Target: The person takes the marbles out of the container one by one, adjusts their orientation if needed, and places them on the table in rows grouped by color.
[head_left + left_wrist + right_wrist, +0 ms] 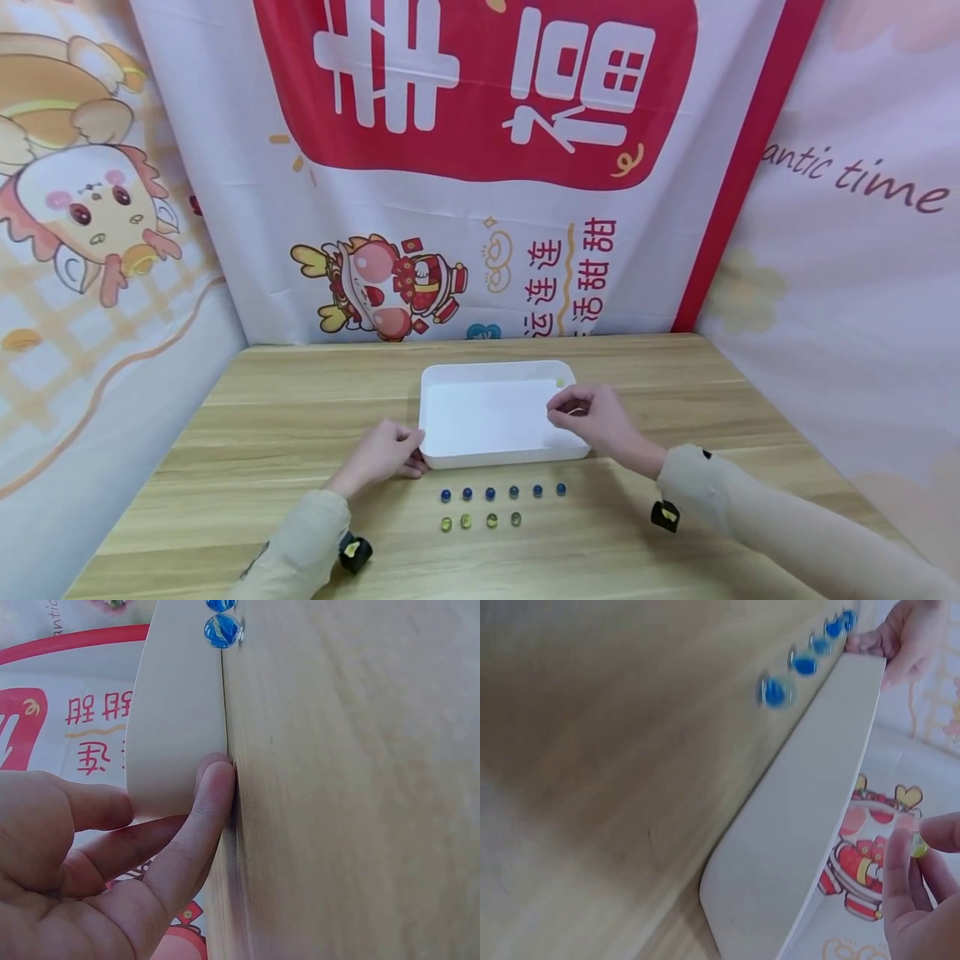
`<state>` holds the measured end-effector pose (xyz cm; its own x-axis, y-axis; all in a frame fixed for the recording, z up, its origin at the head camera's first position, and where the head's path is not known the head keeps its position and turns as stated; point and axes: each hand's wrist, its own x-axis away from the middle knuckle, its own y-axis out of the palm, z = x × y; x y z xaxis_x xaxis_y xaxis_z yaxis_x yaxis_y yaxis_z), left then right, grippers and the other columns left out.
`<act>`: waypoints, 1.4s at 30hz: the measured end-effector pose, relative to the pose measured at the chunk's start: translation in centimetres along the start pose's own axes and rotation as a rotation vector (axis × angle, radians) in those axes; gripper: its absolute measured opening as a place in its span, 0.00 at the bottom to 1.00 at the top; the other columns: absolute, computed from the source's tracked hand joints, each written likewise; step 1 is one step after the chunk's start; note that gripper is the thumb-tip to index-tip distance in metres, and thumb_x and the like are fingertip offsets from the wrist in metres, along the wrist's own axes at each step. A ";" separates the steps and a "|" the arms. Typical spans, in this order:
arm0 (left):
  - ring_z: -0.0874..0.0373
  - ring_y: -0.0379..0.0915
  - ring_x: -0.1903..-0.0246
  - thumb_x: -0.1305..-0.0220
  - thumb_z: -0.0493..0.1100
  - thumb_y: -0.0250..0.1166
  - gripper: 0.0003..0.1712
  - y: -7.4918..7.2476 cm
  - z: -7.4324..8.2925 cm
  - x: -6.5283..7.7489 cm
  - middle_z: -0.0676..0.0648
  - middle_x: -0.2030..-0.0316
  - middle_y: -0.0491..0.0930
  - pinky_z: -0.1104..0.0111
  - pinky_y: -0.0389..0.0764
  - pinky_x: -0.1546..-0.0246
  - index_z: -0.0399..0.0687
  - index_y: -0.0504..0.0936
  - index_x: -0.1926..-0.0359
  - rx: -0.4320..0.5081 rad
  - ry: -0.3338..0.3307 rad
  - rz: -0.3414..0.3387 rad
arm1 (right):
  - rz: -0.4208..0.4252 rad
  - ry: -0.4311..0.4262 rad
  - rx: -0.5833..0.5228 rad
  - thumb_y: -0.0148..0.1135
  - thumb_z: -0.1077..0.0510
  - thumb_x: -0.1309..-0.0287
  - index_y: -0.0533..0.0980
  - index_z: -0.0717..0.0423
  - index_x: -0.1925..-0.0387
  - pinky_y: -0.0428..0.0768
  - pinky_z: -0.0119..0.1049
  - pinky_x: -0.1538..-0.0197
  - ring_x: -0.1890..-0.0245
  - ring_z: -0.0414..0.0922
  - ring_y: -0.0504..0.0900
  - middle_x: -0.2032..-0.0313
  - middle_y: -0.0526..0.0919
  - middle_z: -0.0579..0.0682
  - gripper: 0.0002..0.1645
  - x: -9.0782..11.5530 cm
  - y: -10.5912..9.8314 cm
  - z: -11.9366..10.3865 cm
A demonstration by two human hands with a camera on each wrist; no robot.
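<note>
A shallow white tray (495, 417) lies on the table. My left hand (384, 454) grips its near left corner, thumb at the rim and fingers low on the outer wall, as the left wrist view (112, 862) also shows. Over the tray's right side, my right hand (603, 423) pinches a yellow-green marble (919, 845) between thumb and fingers, seen in the right wrist view. Another small yellow-green marble (560, 382) appears in the tray's far right corner. In front of the tray, several blue marbles (491, 494) form a row, with several yellowish clear marbles (492, 521) in a second row nearer me.
The wood-grain table (315, 392) ends at the back against a printed red and white cloth (480, 167). Printed cloths also hang at the left (97, 250) and right (847, 275) sides.
</note>
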<state>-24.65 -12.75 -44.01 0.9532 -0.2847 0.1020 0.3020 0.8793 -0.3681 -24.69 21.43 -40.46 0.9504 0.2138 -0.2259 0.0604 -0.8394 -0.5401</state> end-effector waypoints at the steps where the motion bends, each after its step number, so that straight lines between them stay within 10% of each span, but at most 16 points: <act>1: 0.49 0.83 0.72 0.25 0.37 0.53 0.18 0.0 0.0 0.0 0.40 0.73 0.83 0.62 0.87 0.68 0.29 0.84 0.68 -0.004 0.000 0.000 | -0.010 -0.004 0.005 0.71 0.61 0.44 0.85 0.52 0.64 0.85 0.35 0.61 0.65 0.45 0.84 0.67 0.85 0.46 0.05 0.3 0.1 0.0; 20: 0.50 0.82 0.71 0.25 0.38 0.53 0.19 -0.1 0.3 0.1 0.41 0.73 0.83 0.63 0.87 0.67 0.32 0.85 0.68 -0.033 -0.017 0.007 | -0.228 -0.139 -0.043 0.73 0.73 0.55 0.83 0.59 0.67 0.86 0.37 0.65 0.66 0.45 0.82 0.68 0.84 0.49 0.12 6.6 3.2 -0.8; 42: 0.50 0.83 0.71 0.25 0.39 0.53 0.19 -0.2 0.0 0.0 0.41 0.72 0.83 0.63 0.87 0.68 0.32 0.85 0.67 -0.041 -0.008 -0.003 | -0.281 -0.065 0.031 0.76 0.71 0.59 0.82 0.56 0.70 0.85 0.34 0.64 0.68 0.44 0.82 0.71 0.83 0.45 0.14 7.7 4.7 -0.1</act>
<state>-24.75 -12.93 -43.93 0.9523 -0.2844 0.1106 0.3045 0.8621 -0.4051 -17.06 19.09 -44.65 0.8760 0.4684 -0.1152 0.3083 -0.7273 -0.6131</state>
